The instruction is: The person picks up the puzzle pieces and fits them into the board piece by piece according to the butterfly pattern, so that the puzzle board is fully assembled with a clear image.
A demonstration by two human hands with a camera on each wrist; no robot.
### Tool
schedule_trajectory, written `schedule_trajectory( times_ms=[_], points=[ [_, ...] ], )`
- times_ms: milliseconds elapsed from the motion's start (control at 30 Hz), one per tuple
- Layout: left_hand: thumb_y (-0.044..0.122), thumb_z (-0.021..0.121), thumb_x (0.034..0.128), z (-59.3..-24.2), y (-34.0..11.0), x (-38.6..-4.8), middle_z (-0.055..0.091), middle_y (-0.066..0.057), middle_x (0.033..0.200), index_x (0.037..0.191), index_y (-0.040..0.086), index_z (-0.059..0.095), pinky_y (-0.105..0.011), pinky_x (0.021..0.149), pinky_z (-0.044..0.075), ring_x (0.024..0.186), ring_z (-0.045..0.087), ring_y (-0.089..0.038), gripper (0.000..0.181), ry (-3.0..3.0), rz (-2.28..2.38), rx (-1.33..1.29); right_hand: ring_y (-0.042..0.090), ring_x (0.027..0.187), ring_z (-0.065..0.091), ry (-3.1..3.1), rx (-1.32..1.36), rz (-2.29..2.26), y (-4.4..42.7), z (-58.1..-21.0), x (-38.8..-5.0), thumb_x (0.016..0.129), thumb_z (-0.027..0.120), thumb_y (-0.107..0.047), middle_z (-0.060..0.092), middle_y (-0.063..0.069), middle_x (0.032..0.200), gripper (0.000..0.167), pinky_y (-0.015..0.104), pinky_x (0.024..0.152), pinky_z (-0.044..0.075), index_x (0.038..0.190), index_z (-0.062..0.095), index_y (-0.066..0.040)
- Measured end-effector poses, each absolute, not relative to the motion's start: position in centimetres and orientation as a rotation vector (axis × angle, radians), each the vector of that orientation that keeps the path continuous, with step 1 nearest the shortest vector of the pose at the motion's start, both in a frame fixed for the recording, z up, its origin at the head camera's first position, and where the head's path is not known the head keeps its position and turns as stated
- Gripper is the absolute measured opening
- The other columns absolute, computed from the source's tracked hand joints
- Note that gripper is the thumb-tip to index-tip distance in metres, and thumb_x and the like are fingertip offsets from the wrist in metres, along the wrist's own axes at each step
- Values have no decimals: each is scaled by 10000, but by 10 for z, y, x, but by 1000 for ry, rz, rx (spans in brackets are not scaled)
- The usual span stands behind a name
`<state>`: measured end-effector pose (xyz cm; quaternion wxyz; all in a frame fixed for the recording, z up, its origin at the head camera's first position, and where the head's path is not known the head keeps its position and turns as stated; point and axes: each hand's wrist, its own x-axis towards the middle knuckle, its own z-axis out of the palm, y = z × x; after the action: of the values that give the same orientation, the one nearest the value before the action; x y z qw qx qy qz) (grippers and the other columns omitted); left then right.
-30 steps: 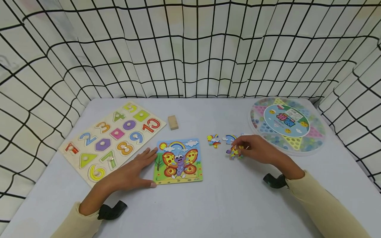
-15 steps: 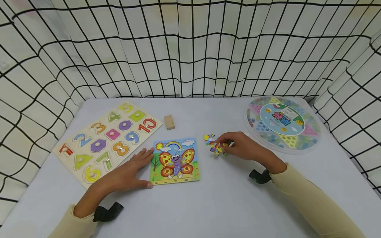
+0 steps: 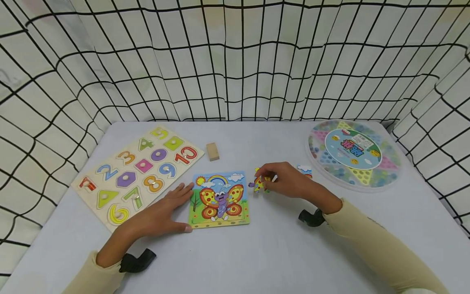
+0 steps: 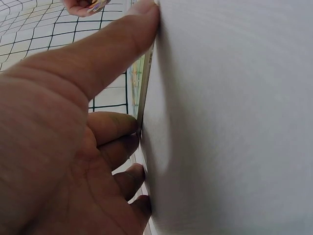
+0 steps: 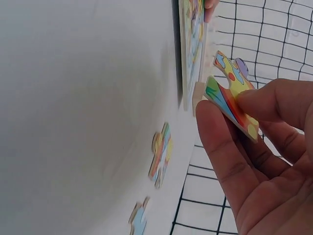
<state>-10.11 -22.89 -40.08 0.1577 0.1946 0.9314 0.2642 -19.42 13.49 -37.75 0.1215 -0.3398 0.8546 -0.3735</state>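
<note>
My right hand [image 3: 288, 181] pinches a jigsaw puzzle piece [image 3: 258, 185] between thumb and fingers, just right of the butterfly puzzle board [image 3: 220, 200]. In the right wrist view the piece [image 5: 230, 95] shows yellow, red, blue and green and is raised off the table. My left hand [image 3: 158, 214] lies at the board's left side, thumb and fingers spread and fairly straight. Its fingertips touch the board's edge in the left wrist view. Two loose puzzle pieces lie near the right hand in its wrist view: a multicoloured one [image 5: 160, 155] and a pale blue one [image 5: 139, 220], partly cut off.
A wooden number-and-shape board [image 3: 139, 171] lies at the left. Behind the butterfly board is a small wooden block [image 3: 212, 151]. A round, clear-lidded game box [image 3: 354, 155] sits at the back right. Black-lined netting [image 3: 242, 61] surrounds the white table.
My right hand has carried the pinched puzzle piece leftward toward the butterfly board, and a loose piece it covered now shows behind it. The left hand has stayed at the board's edge.
</note>
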Motion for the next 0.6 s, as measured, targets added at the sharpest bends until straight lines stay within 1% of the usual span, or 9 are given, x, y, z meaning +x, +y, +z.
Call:
schedule_trajectory(
  times_ms=[200, 367, 600],
  points=[
    [486, 793, 762, -400, -228, -101, 172, -56, 1612, 1534, 81, 290, -581, 1133, 150, 1471, 66, -333, 1006, 2665, 754, 568, 126, 770, 588, 2477, -1010, -1110, 121, -378, -192, 885, 644, -4, 619, -41, 845, 197, 260, 654, 547, 1062, 675, -88],
    [485, 788, 768, -399, -229, -101, 168, -52, 1613, 1535, 81, 289, -578, 1135, 146, 1472, 61, -329, 1000, 2659, 750, 564, 127, 770, 564, 2460, -1046, -1106, 112, -381, -191, 889, 625, -8, 612, -36, 849, 207, 259, 640, 524, 1079, 670, -74],
    [485, 787, 771, -399, -228, -101, 156, -57, 1616, 1536, 78, 282, -590, 1129, 155, 1470, 59, -342, 1003, 2655, 754, 569, 113, 765, 575, 2457, -1047, -1095, 99, -383, -190, 906, 643, -31, 624, -35, 861, 204, 251, 670, 534, 1107, 659, -61]
  ],
)
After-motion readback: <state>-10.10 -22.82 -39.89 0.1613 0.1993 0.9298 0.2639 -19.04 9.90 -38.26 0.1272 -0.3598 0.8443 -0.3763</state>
